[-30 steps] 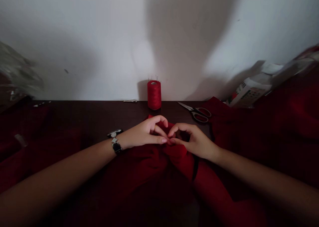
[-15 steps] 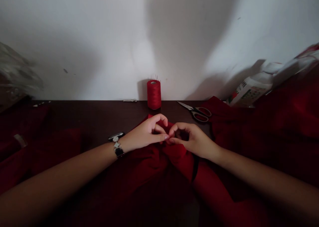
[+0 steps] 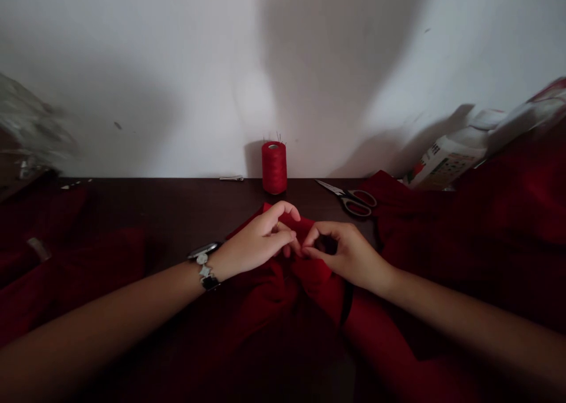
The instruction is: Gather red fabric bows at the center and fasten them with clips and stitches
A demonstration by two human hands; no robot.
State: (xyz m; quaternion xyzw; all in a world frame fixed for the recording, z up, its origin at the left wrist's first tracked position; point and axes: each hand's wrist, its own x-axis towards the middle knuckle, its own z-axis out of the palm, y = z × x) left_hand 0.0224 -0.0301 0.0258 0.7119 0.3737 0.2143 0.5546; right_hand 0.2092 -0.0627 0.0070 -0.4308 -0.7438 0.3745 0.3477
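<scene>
matt red cloth (image 3: 269,294); matt thread spool (image 3: 274,168); smooth dark wood table (image 3: 177,205); scissors (image 3: 349,199): metal blades, glossy plastic handles.

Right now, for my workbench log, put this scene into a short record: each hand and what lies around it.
left hand: left hand, fingers curled on the red cloth
right hand: right hand, thumb and forefinger pinching the same fold
left wrist: wristwatch
beyond the hands: spool of red thread, scissors to its right
surface: dark wooden table
</scene>
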